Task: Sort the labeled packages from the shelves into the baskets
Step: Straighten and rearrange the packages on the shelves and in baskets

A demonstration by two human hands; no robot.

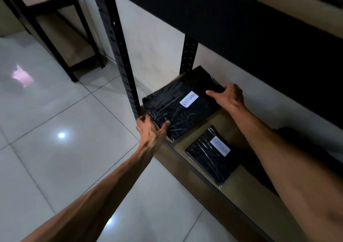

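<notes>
A large black plastic-wrapped package (178, 109) with a white label reading RETURN lies at the left end of the bottom shelf (239, 174). My left hand (150, 128) grips its near corner, thumb on top. My right hand (227, 95) holds its far right edge, fingers curled over it. A smaller black package (209, 160), also labeled RETURN, lies flat on the same shelf to the right, untouched. No basket is in view.
A black slotted upright post (120, 52) stands right beside my left hand. The dark shelf board above (241, 22) overhangs the packages. A second shelving unit (61, 37) stands at the back left. Glossy white floor tiles (65, 130) spread to the left.
</notes>
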